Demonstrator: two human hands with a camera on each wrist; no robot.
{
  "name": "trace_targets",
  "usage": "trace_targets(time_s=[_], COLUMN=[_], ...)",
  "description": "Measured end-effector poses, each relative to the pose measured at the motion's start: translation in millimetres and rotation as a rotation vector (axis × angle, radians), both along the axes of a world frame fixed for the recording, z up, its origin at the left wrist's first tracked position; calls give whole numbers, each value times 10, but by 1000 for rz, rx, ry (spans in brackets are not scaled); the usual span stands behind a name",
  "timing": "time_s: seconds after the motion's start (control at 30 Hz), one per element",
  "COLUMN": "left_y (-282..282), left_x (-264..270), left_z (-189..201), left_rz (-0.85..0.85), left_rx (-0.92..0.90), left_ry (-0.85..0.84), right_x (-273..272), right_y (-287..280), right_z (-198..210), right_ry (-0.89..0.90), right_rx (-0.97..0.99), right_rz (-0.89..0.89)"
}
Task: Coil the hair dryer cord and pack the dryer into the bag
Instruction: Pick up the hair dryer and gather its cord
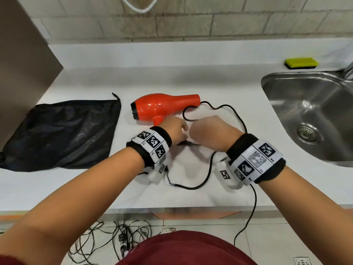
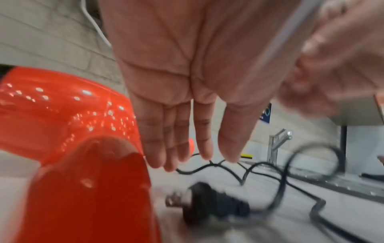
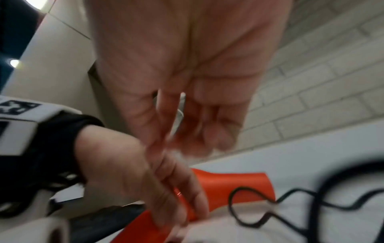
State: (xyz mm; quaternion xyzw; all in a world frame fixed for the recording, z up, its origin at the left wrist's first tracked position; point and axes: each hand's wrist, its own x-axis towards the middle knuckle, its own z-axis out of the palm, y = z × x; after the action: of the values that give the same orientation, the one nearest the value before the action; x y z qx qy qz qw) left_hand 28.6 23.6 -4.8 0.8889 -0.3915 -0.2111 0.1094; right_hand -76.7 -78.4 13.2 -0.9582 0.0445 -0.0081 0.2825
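Nearest the person, one thin black cord (image 1: 210,165) trails over the smooth white counter (image 1: 191,73) in loose bends, uncoiled, and its round black plug (image 2: 209,203) lies just beside the dryer's handle. Two hands hover over that handle, each wrist wrapped in a black band with checkered white tags. The left hand (image 1: 174,131) is spread flat, fingers (image 2: 166,139) straight and together, holding nothing (the left wrist view shows the bare palm plainly). The right hand (image 1: 210,131) has loosely curled fingers (image 3: 207,131); whether they pinch the cord cannot be told, as the view is blurred. Beyond them the single hair dryer (image 1: 162,108), glossy orange plastic with a tapering barrel, lies on its side. Left of the dryer one black mesh drawstring bag (image 1: 63,132) lies flat and limp. Well right of the dryer sits a brushed steel sink (image 1: 286,111), and behind it one yellow-green sponge (image 1: 300,63).
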Motion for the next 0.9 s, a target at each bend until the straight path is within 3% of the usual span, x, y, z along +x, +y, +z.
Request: trace_targets(time_s=[0.07, 0.13, 0.3, 0.4, 0.63, 0.9], left_y=[114, 262, 564, 650, 671, 592], left_x=[17, 41, 63, 74, 82, 114], left_z=[48, 60, -88, -210, -272, -182], left_rz=[3, -9, -178, -266, -274, -250], left_rx=[-30, -10, 123, 121, 57, -8], left_ry=[-5, 5, 14, 19, 17, -35], right_x=[-13, -42, -59, -64, -80, -183], right_y=[84, 145, 266, 363, 549, 451], right_z=[-80, -188, -308, -327, -441, -419], right_ry=[293, 467, 668, 687, 685, 463], right_rx=[-8, -16, -9, 24, -142, -229], right_rz=[119, 148, 216, 235, 273, 219])
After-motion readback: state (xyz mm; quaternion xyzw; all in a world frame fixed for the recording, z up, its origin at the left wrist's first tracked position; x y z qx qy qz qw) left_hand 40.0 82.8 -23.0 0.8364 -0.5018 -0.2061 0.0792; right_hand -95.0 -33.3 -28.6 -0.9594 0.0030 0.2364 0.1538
